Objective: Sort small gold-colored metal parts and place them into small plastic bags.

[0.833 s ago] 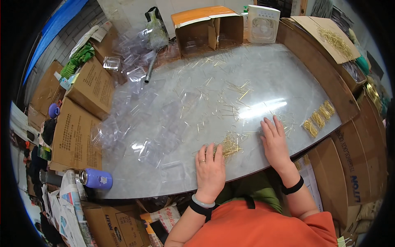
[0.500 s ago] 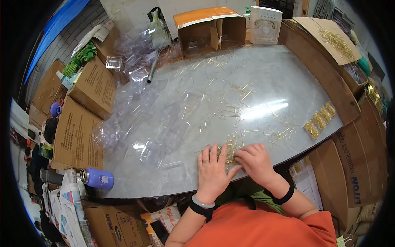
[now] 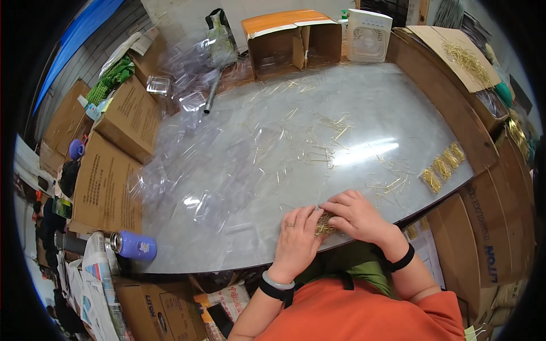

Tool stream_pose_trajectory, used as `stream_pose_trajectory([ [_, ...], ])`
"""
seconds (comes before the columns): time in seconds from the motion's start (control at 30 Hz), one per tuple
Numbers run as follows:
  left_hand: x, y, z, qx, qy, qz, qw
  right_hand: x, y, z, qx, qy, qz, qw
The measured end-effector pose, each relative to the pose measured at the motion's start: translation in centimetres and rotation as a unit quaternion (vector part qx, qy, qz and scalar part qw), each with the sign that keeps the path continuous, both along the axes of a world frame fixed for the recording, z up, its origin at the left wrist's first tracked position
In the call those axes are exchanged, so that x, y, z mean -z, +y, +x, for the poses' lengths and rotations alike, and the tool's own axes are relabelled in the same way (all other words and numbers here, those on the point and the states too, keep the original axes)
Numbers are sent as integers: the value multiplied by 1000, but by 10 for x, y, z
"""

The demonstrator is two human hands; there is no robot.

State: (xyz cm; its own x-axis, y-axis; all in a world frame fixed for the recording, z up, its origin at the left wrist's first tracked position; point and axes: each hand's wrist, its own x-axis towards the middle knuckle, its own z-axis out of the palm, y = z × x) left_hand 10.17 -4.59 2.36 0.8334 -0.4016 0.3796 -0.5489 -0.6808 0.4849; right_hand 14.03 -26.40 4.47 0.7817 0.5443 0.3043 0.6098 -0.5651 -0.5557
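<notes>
Near the front edge of the grey table (image 3: 318, 91), my left hand (image 3: 298, 234) and my right hand (image 3: 354, 216) close in from both sides on a small heap of gold wire hooks (image 3: 325, 225). The fingertips of both hands meet over the far side of the heap, hiding part of it. Whether a clear tray lies under the heap is hidden. Beyond my hands, loose gold wire hooks (image 3: 318, 156) are scattered over the tabletop. Clear plastic trays (image 3: 242, 234) lie to the left of my left hand.
Filled clear packs of gold hooks (image 3: 442, 166) stand in a row at the right edge. A purple bottle (image 3: 136, 245) lies at the front left. Cardboard boxes (image 3: 108, 187) wall the left side. An open box (image 3: 293, 48) and a white fan (image 3: 368, 37) stand at the back.
My left hand has moved slightly right and its fingers have curled in from lying flatter. My right hand has shifted a little, and the hooks between the hands are gathered more tightly.
</notes>
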Motion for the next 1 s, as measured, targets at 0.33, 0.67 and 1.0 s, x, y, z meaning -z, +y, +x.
stream_pose_trajectory([
  [0.33, -3, -1, 1, -13, -7, 72, 997, -9, -17, -35, 79, -71, -28, 994],
  [0.67, -5, -7, -4, -53, 15, 50, 997, 20, 14, -30, 142, -2, 133, 981],
  [1.0, 7, -5, -1, -33, -31, 87, 995, 27, 32, -44, 120, 95, 261, 953],
])
